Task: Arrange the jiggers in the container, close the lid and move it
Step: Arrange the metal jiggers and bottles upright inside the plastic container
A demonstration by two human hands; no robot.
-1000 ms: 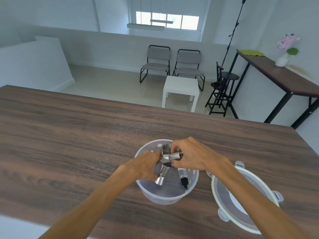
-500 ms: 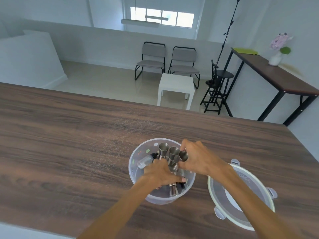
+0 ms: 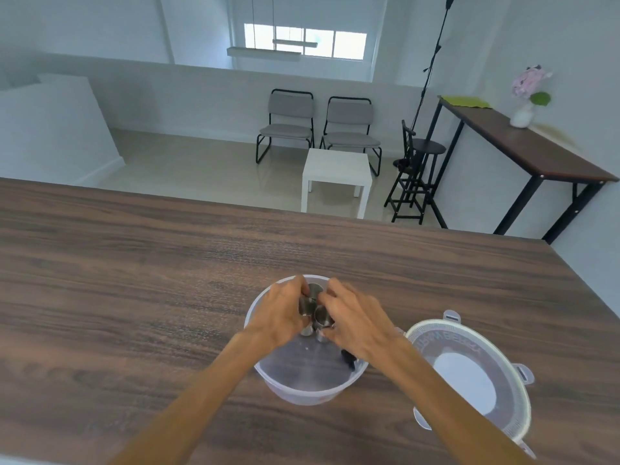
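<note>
A round translucent plastic container (image 3: 312, 387) stands on the wooden table (image 3: 134, 280) near its front edge. Inside it, several steel jiggers (image 3: 313, 308) stand bunched together toward the far wall. My left hand (image 3: 280, 313) and my right hand (image 3: 355, 320) reach into the container from either side, and both grip the cluster of jiggers. A small black object (image 3: 349, 359) lies on the container floor under my right wrist. The round lid (image 3: 469, 374) with side clips lies flat on the table to the right of the container.
The table's far edge runs across the middle of the view, with floor, two chairs (image 3: 318, 129) and a white side table (image 3: 335, 179) beyond. The table's right edge slants close behind the lid.
Both hands have gathered the jiggers from a loose, tilted bunch into an upright cluster and shifted it toward the container's far side. The lid has not moved.
</note>
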